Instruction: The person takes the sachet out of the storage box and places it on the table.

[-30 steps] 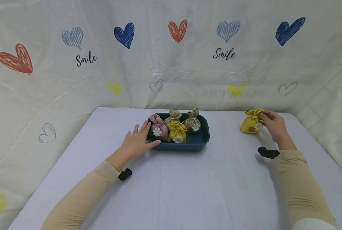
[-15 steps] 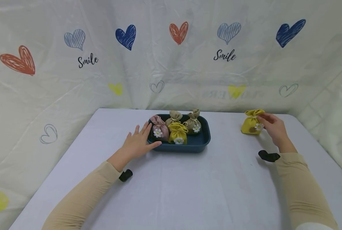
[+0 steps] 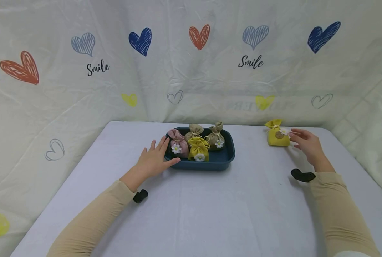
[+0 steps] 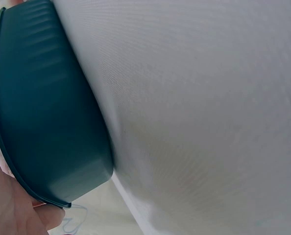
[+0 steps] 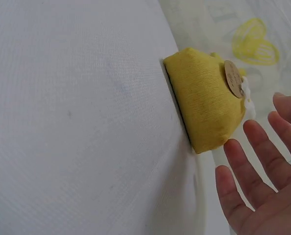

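Note:
At the back right of the table stands a yellow drawstring pouch point(image 3: 278, 138) with a white flower and a round brown tag. Just right of it is my right hand point(image 3: 307, 145), its fingers relaxed and holding nothing. The right wrist view shows the pouch point(image 5: 202, 100) sitting on the white surface, beside spread fingers point(image 5: 238, 166). My left hand point(image 3: 152, 160) rests with straight fingers along the left end of a dark blue tray point(image 3: 210, 165). In the left wrist view the tray's outer wall point(image 4: 47, 107) fills the left side.
Inside the tray sit a pink pouch point(image 3: 179, 142), another yellow pouch point(image 3: 198, 148) and two beige pouches, one point(image 3: 216, 137) at the right. A white cloth covers the table point(image 3: 210, 214). Behind it hangs a curtain point(image 3: 210, 78) printed with hearts.
My right hand has let go of the yellow pouch and drawn slightly right. The pouch now stands leaning a little left, its flower turned. The left hand and tray have stayed put.

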